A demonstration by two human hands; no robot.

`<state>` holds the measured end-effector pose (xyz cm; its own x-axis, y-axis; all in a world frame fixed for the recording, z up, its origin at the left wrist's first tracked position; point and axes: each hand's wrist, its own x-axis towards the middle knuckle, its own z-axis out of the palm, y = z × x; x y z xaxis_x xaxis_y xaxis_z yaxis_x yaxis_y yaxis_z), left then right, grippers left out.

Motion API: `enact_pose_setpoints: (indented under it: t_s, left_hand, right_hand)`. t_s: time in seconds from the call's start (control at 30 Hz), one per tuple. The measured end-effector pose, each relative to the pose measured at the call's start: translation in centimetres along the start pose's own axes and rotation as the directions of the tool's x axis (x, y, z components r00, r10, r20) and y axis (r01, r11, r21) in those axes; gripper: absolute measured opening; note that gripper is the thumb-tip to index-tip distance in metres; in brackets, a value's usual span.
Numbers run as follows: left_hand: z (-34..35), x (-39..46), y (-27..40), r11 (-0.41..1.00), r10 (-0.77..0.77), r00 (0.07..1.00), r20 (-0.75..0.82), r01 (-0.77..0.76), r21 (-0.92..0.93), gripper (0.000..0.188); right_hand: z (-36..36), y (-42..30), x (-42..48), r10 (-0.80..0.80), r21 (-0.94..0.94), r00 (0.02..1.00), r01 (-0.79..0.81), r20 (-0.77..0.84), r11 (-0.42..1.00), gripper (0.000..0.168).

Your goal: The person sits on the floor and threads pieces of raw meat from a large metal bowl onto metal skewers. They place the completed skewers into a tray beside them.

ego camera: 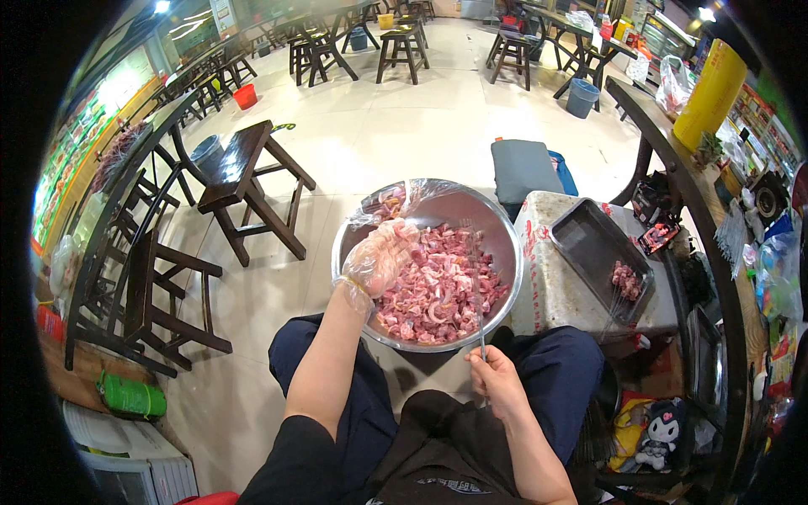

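A large steel bowl (514,265) of raw cut meat (442,297) with onion slices stands before my knees. My left hand (379,255), in a clear plastic glove banded at the wrist, is over the left part of the meat with its fingers curled. Whether it pinches a piece is hidden. My bare right hand (495,375), just below the bowl's near rim, grips thin metal skewers (481,328) that reach up across the meat. Their far ends look blurred. A clear plastic bag (426,189) with some meat lies inside the bowl's far left rim.
To the right, a covered box (530,278) carries a black tray (587,246) with several meat-loaded skewers (625,281). A wooden stool (237,167) stands left of the bowl, and a grey padded seat (527,167) is beyond it. A cluttered wooden table (701,189) runs along the right.
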<state>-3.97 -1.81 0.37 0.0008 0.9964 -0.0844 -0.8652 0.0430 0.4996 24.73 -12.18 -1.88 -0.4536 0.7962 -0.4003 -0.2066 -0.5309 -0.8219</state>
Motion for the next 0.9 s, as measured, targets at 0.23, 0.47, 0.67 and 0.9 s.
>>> enact_pose_setpoints:
  t_s: [0.23,0.47,0.67,0.9]
  left_hand:
    - [1.1,-0.1,-1.2,0.99,0.032,0.994,0.106,-0.046,0.133,0.02]
    - [0.3,0.8,-1.0,0.95,0.022,0.962,0.272,-0.105,0.295,0.021]
    - [1.2,0.4,-1.1,0.949,0.065,0.982,0.179,-0.116,0.292,0.016]
    - [2.5,0.0,-2.1,0.945,0.134,0.991,-0.015,-0.123,0.304,0.014]
  right_hand:
    - [-0.2,0.3,0.1,0.022,-0.005,1.0,-0.022,-0.016,1.0,0.012]
    - [0.1,0.1,0.1,0.003,-0.057,1.0,-0.004,-0.029,0.998,0.012]
    - [0.1,0.5,0.2,-0.05,0.007,0.998,0.05,0.03,0.999,0.012]
    - [0.1,1.7,0.6,-0.071,0.026,0.997,0.07,0.029,0.997,0.014]
